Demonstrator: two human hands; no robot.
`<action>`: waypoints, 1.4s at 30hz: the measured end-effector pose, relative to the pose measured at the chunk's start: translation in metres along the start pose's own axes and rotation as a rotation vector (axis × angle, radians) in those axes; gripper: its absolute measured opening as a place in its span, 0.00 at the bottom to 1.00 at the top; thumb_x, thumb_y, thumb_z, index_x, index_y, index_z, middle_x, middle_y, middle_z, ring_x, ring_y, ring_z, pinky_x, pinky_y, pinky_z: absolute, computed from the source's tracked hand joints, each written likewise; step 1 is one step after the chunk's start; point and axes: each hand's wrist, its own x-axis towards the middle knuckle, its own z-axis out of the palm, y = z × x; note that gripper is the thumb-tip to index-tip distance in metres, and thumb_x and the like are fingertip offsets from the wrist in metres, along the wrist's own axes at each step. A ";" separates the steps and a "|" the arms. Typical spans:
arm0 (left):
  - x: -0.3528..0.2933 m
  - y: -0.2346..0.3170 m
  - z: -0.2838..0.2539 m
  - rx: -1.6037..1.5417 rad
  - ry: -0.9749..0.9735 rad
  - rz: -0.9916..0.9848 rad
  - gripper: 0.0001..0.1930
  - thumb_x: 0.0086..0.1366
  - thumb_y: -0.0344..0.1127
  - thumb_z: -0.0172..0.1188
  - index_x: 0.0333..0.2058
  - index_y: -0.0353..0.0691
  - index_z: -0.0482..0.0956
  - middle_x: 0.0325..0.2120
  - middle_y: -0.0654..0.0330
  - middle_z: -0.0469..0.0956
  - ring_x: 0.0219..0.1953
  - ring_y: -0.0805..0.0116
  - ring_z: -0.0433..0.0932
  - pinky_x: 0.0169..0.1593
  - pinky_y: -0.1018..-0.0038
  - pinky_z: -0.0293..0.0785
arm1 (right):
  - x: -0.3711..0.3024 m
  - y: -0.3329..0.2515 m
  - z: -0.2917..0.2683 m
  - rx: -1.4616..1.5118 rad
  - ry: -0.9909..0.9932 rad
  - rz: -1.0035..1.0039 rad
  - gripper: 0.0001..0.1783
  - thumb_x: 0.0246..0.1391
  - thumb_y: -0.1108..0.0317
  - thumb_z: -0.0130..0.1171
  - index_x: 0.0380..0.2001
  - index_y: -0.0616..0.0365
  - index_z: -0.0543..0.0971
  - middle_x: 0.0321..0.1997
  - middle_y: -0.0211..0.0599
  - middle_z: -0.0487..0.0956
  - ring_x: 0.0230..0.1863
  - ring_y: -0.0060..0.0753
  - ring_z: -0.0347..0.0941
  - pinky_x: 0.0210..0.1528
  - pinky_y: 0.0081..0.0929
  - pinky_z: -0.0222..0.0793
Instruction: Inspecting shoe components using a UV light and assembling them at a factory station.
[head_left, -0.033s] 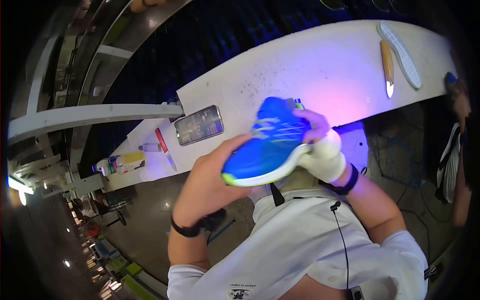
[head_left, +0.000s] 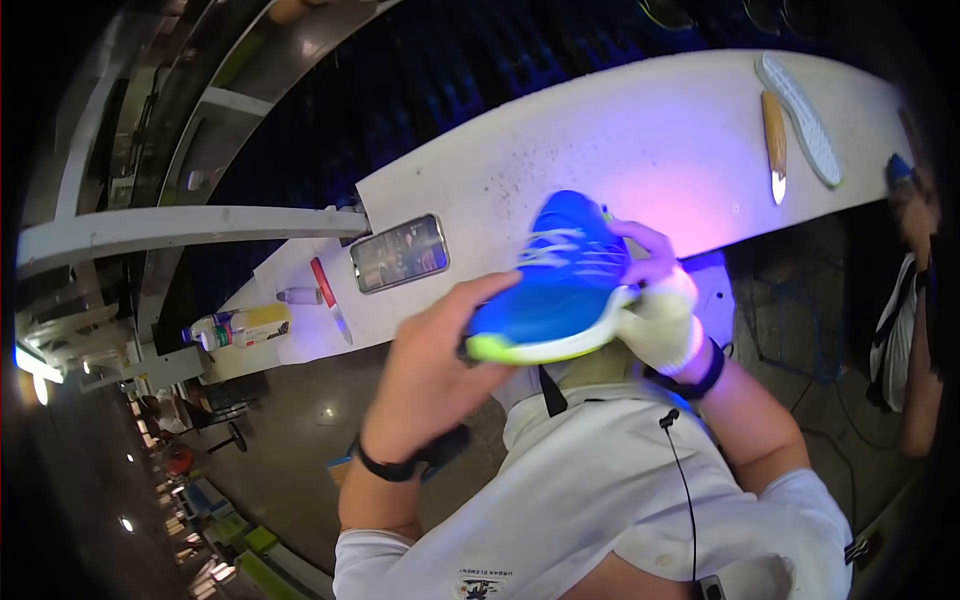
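your left hand (head_left: pixel 430 362) grasps the blue lace-up sneaker (head_left: pixel 565 290) by its eight o'clock toe (head_left: pixel 492 348), your part-gloved right hand (head_left: pixel 658 308) its three o'clock side; at your twelve, it looks light, soft-topped, firmer-soled, best held by the sole edge (head_left: pixel 572 346).

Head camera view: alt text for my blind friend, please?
A person's bare left hand and partly white-gloved right hand hold a blue, white-laced shoe at a white table. On it lie a dark phone, red-handled knife, wooden-handled tool and white shoe sole.
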 end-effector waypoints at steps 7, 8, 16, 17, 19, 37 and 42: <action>0.043 0.013 0.105 0.002 0.224 0.548 0.43 0.55 0.26 0.74 0.70 0.37 0.69 0.67 0.42 0.71 0.66 0.39 0.73 0.67 0.52 0.74 | 0.045 -0.077 -0.084 0.055 -0.171 -0.224 0.37 0.42 0.51 0.85 0.53 0.59 0.83 0.53 0.51 0.86 0.57 0.55 0.84 0.65 0.51 0.77; 0.045 0.008 0.115 -0.075 0.238 0.505 0.42 0.55 0.26 0.75 0.69 0.35 0.69 0.68 0.42 0.69 0.67 0.38 0.71 0.69 0.52 0.71 | 0.043 -0.077 -0.086 0.017 -0.183 -0.216 0.39 0.41 0.52 0.85 0.53 0.60 0.83 0.53 0.51 0.86 0.57 0.54 0.84 0.64 0.49 0.78; 0.044 -0.027 0.147 -0.313 0.384 0.438 0.24 0.52 0.30 0.80 0.45 0.36 0.77 0.43 0.49 0.77 0.46 0.48 0.78 0.49 0.57 0.75 | 0.038 -0.093 -0.079 -0.101 -0.230 -0.119 0.39 0.46 0.46 0.82 0.53 0.63 0.80 0.53 0.55 0.86 0.57 0.58 0.84 0.66 0.57 0.74; 0.045 -0.024 0.147 -0.325 0.381 0.444 0.24 0.52 0.30 0.80 0.45 0.36 0.77 0.43 0.49 0.77 0.46 0.48 0.78 0.49 0.57 0.75 | 0.040 -0.095 -0.078 -0.115 -0.230 -0.115 0.39 0.46 0.46 0.82 0.53 0.63 0.80 0.53 0.55 0.86 0.57 0.58 0.84 0.66 0.57 0.74; 0.049 -0.014 0.145 -0.449 0.409 0.419 0.22 0.53 0.33 0.81 0.41 0.37 0.77 0.39 0.51 0.77 0.42 0.49 0.78 0.46 0.59 0.75 | 0.041 -0.098 -0.082 -0.112 -0.246 -0.073 0.38 0.47 0.47 0.82 0.52 0.63 0.80 0.52 0.55 0.86 0.56 0.58 0.84 0.65 0.55 0.76; 0.071 0.015 0.138 -0.256 0.329 0.467 0.28 0.42 0.33 0.87 0.36 0.40 0.75 0.30 0.58 0.73 0.33 0.56 0.74 0.40 0.65 0.73 | 0.020 -0.063 -0.107 0.076 -0.138 -0.052 0.27 0.45 0.65 0.85 0.45 0.55 0.80 0.52 0.50 0.87 0.53 0.58 0.85 0.62 0.56 0.77; 0.104 0.026 0.139 0.265 0.282 0.571 0.27 0.44 0.31 0.83 0.38 0.39 0.73 0.41 0.52 0.74 0.44 0.50 0.74 0.43 0.59 0.75 | -0.012 0.008 -0.134 0.565 0.201 0.203 0.22 0.57 0.54 0.74 0.46 0.57 0.81 0.59 0.56 0.83 0.66 0.57 0.76 0.70 0.54 0.71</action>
